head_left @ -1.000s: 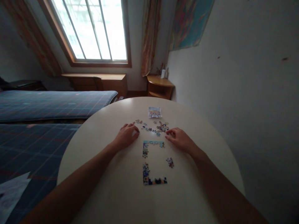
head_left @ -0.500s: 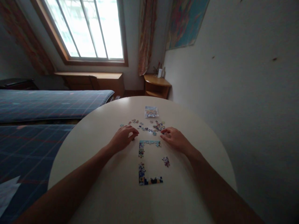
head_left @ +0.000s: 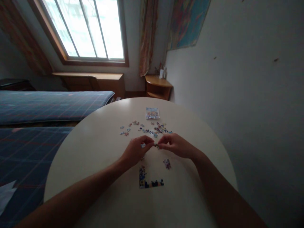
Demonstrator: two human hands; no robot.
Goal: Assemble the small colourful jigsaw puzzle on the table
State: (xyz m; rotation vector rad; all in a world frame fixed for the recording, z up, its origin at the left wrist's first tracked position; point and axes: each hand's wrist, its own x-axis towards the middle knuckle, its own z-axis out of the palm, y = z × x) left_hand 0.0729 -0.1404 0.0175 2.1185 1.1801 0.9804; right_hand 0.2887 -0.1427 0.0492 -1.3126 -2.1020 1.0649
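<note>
While the left hand [head_left: 139, 147] at nine o'clock and right hand [head_left: 174, 145] at three flank a puzzle piece [head_left: 156, 145] with curled fingers, pinching or not I cannot tell, a low left-hand slip could knock apart the joined corner [head_left: 142, 182] at six.

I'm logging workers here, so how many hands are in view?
2: left hand and, beside it, right hand, both beyond the L-shaped puzzle section. None seems hidden.
</note>
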